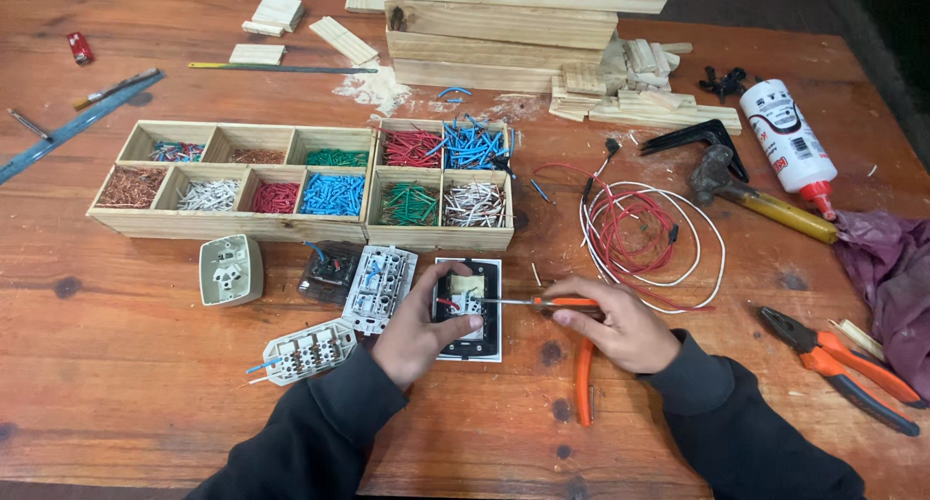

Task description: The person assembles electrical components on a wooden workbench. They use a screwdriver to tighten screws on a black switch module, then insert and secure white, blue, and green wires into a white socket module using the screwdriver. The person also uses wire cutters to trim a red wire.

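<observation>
1. Lying toward the table's [126, 384] far left edge were a long blue ruler [77, 127], a pen and a small red lighter [79, 46].
2. Left of the table's middle sat a wooden divided tray [232, 227], its compartments filled with sorted wire cuttings in copper, white, red, blue and green; a second, smaller wooden box [444, 236] touched its right end.
3. Near the front of that tray lay a beige socket part [231, 269], a white terminal block [310, 350] and a white switch module [380, 287], all close together.
4. The left hand [417, 330] was curled around the black-and-white switch plate [469, 311], thumb and fingers pressing its sides; the plate lay flat on the table near the front edge, just in front of the smaller box.
5. The right hand [620, 326] was closed around the orange handle of a screwdriver [528, 302], whose thin shaft pointed left with its tip on the plate's inner parts.
6. Orange-handled cutters [584, 379] lay just under the right wrist.
7. Right of the middle lay a loose coil of red and white wire [647, 234].
8. Farther right were a hammer [756, 195], a white glue bottle [787, 137] with a red tip, and orange-and-black pliers [841, 364] near the right edge beside a purple cloth [891, 267].
9. Stacked wooden planks [504, 25] stood at the far edge.
</observation>
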